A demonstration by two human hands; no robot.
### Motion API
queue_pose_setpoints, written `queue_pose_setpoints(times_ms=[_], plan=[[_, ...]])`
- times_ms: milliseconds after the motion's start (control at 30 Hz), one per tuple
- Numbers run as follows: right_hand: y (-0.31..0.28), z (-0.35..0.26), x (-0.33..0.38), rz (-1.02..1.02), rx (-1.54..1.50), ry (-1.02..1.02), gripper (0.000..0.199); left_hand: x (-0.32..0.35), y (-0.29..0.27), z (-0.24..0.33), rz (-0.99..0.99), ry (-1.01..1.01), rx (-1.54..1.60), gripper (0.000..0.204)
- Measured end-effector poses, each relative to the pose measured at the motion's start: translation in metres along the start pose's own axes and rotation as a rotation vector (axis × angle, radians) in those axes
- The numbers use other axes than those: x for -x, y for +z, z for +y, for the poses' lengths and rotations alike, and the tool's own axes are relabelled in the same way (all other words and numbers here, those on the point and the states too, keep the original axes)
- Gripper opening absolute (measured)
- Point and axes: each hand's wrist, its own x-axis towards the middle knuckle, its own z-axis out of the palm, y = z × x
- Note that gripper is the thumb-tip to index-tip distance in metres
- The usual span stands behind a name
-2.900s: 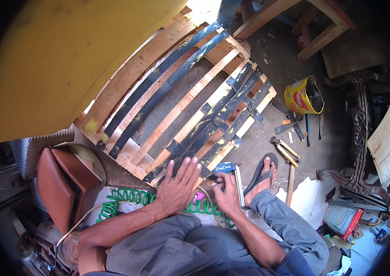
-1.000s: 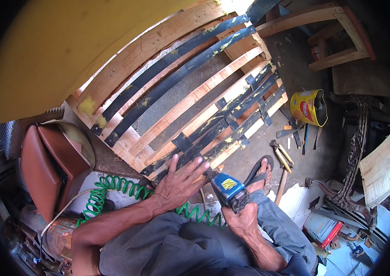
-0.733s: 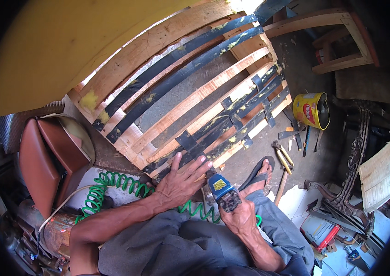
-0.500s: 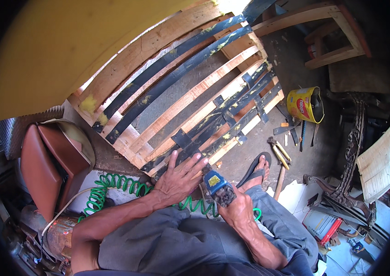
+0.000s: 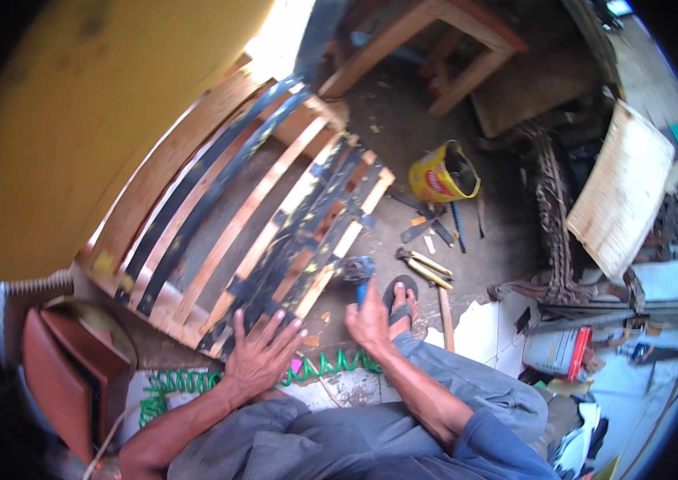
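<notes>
A blue power tool (image 5: 357, 272) sits gripped in the right hand (image 5: 369, 320), its head at the hand's 12 o'clock, touching the near edge of a slatted wooden frame (image 5: 243, 216) strapped with black bands. The left hand (image 5: 261, 356) lies at the tool's 8 o'clock, flat with fingers spread wide on the frame's lower corner. The frame rests on a littered concrete floor (image 5: 403, 160) (a yellow can (image 5: 443, 172) lies at 2 o'clock, pliers (image 5: 425, 266) just right of the tool), with a green coiled hose (image 5: 307, 372) beneath both wrists. Both forearms reach up from the lower edge; a sandalled foot (image 5: 400, 300) rests just beside the right hand.
</notes>
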Motion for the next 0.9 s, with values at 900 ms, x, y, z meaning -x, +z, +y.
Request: queue_pose_setpoints(times_ms=[900], plan=[[-0.447, -0.260, -0.184, 0.328, 0.033, -1.246, 0.029, -0.053, -0.022, 0.008, -0.038, -0.093, -0.008, 0.057]])
